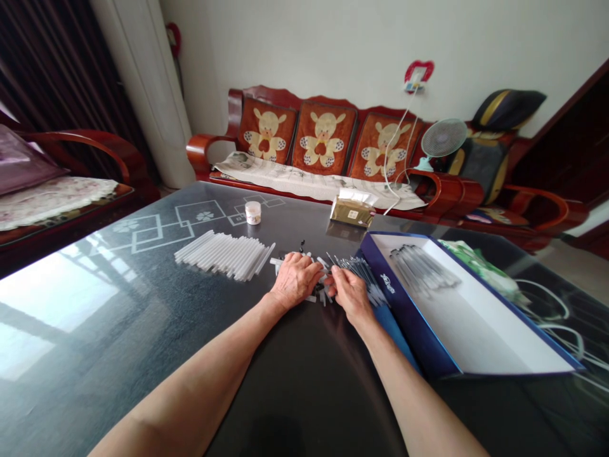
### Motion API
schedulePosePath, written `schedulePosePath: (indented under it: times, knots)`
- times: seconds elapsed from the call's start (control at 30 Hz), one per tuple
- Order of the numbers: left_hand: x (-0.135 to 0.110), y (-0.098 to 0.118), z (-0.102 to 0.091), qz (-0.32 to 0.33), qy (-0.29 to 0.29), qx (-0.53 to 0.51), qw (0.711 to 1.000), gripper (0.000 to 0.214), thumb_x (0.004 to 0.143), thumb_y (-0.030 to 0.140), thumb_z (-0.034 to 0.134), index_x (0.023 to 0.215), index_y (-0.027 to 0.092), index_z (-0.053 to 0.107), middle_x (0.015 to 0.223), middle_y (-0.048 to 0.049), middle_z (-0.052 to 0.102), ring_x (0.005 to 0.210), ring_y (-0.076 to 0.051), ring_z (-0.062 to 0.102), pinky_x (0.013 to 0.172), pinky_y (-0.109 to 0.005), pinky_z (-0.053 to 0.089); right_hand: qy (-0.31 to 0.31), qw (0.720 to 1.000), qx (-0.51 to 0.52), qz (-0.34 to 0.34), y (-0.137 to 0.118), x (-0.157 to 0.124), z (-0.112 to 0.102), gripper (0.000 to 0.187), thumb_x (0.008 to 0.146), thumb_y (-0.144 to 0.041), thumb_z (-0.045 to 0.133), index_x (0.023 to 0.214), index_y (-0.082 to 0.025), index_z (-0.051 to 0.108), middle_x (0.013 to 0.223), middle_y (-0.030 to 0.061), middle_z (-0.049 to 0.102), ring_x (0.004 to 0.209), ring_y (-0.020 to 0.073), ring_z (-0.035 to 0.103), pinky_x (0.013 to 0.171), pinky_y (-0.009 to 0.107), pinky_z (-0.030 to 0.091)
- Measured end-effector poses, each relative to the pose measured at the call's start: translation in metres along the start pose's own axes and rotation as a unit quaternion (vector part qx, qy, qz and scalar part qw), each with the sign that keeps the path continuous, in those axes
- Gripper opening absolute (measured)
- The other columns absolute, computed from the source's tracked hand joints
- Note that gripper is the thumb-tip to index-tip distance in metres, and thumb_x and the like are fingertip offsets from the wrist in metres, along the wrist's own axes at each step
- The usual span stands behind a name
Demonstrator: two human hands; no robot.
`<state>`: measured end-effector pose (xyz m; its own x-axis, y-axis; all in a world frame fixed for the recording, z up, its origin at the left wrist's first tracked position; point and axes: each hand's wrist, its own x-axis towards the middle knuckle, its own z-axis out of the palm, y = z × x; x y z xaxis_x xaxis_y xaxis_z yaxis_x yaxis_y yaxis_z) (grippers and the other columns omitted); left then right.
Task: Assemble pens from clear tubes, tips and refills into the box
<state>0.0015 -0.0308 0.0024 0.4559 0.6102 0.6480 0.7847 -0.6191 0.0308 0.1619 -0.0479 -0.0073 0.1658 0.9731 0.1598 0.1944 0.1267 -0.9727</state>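
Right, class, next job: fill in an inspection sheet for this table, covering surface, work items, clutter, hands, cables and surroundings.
surface: dark glossy table, white patterns, bright reflections.
job's things: row of white tubes; loose pile of thin dark rods with small pieces; blue box lid holding more rods.
clutter: small white jar, tissue pack, green-and-white item behind the lid, unclear.
fingers: left hand and right hand rest on the pile; whether they grip a piece cannot be told.
cables: white cable hanging from the wall socket to the sofa.
surroundings: red wooden sofa with bear cushions, small fan.
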Motion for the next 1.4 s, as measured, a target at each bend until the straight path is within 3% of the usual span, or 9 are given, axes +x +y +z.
schedulePosePath:
  times: [0.23, 0.4, 0.57, 0.7, 0.87, 0.93, 1.07, 1.27, 1.4]
  knots:
    - [-0.001, -0.001, 0.001, -0.004, 0.001, 0.000, 1.000, 0.037, 0.097, 0.041, 0.035, 0.096, 0.021, 0.066, 0.078, -0.0049, 0.059, 0.076, -0.019, 0.048, 0.076, -0.034, 0.034, -0.035, 0.993, 0.090, 0.062, -0.007, -0.002, 0.001, 0.045, 0.069, -0.055, 0.067, 0.093, -0.018, 0.063, 0.077, 0.0036, 0.069, 0.053, 0.0120, 0.057, 0.038, 0.019, 0.029]
    - [-0.001, -0.001, 0.002, 0.003, 0.000, -0.003, 1.000, 0.036, 0.098, 0.039, 0.035, 0.096, 0.021, 0.066, 0.079, -0.0049, 0.060, 0.077, -0.019, 0.048, 0.077, -0.034, 0.034, -0.014, 0.996, 0.063, 0.066, -0.006, -0.002, 0.002, 0.043, 0.073, -0.058, 0.062, 0.086, -0.017, 0.064, 0.070, 0.0039, 0.067, 0.050, 0.0123, 0.055, 0.038, 0.020, 0.031]
    - [-0.001, -0.004, 0.001, -0.019, -0.005, 0.001, 1.000, 0.036, 0.097, 0.040, 0.036, 0.097, 0.022, 0.066, 0.079, -0.0046, 0.060, 0.077, -0.019, 0.048, 0.077, -0.034, 0.034, 0.027, 0.999, 0.030, 0.005, 0.003, 0.007, -0.003, 0.037, 0.071, -0.048, 0.065, 0.092, -0.017, 0.066, 0.076, 0.0045, 0.069, 0.062, 0.0166, 0.063, 0.051, 0.024, 0.046]
    - [-0.001, -0.004, -0.001, -0.052, -0.011, 0.001, 0.999, 0.036, 0.097, 0.040, 0.037, 0.102, 0.022, 0.067, 0.080, -0.0056, 0.061, 0.078, -0.019, 0.049, 0.077, -0.035, 0.034, 0.076, 0.991, -0.074, -0.082, 0.006, 0.008, -0.009, 0.030, 0.074, -0.042, 0.062, 0.093, -0.018, 0.066, 0.086, 0.0054, 0.071, 0.072, 0.0183, 0.066, 0.069, 0.030, 0.052]
    - [0.000, -0.003, -0.001, -0.056, -0.016, -0.004, 0.998, 0.034, 0.097, 0.036, 0.037, 0.113, 0.028, 0.065, 0.079, -0.0049, 0.061, 0.077, -0.020, 0.049, 0.077, -0.036, 0.034, 0.003, 0.945, -0.244, -0.218, -0.001, -0.004, -0.006, 0.017, 0.082, -0.032, 0.056, 0.085, -0.022, 0.070, 0.084, 0.0040, 0.068, 0.072, 0.0159, 0.063, 0.073, 0.028, 0.049]
    - [0.000, -0.003, 0.000, -0.051, -0.017, -0.008, 0.998, 0.033, 0.097, 0.035, 0.037, 0.111, 0.027, 0.066, 0.079, -0.0050, 0.061, 0.077, -0.020, 0.049, 0.077, -0.036, 0.034, -0.014, 0.929, -0.287, -0.234, -0.004, -0.008, -0.004, 0.018, 0.084, -0.030, 0.054, 0.086, -0.022, 0.070, 0.085, 0.0049, 0.066, 0.074, 0.0161, 0.062, 0.073, 0.027, 0.048]
    - [0.000, -0.004, 0.001, -0.038, -0.021, -0.015, 0.999, 0.032, 0.097, 0.032, 0.037, 0.109, 0.025, 0.066, 0.082, -0.0057, 0.062, 0.078, -0.019, 0.051, 0.079, -0.036, 0.035, -0.015, 0.928, -0.299, -0.221, -0.005, -0.008, -0.002, 0.018, 0.083, -0.032, 0.057, 0.089, -0.021, 0.070, 0.085, 0.0057, 0.066, 0.073, 0.0166, 0.062, 0.072, 0.028, 0.049]
    - [0.001, -0.003, 0.000, -0.017, -0.020, -0.031, 0.999, 0.032, 0.097, 0.029, 0.035, 0.108, 0.021, 0.065, 0.083, -0.0057, 0.063, 0.081, -0.019, 0.053, 0.081, -0.036, 0.036, 0.046, 0.969, -0.191, -0.152, -0.005, -0.005, -0.001, 0.027, 0.082, -0.037, 0.055, 0.098, -0.019, 0.068, 0.090, 0.0069, 0.071, 0.073, 0.0178, 0.064, 0.074, 0.030, 0.050]
    - [0.001, -0.001, 0.001, 0.013, -0.024, -0.045, 0.999, 0.033, 0.098, 0.027, 0.034, 0.108, 0.020, 0.064, 0.083, -0.0052, 0.062, 0.080, -0.018, 0.053, 0.082, -0.035, 0.036, 0.027, 0.986, -0.129, -0.102, -0.008, -0.006, 0.000, 0.028, 0.082, -0.042, 0.055, 0.094, -0.020, 0.068, 0.084, 0.0054, 0.072, 0.072, 0.0192, 0.065, 0.072, 0.030, 0.050]
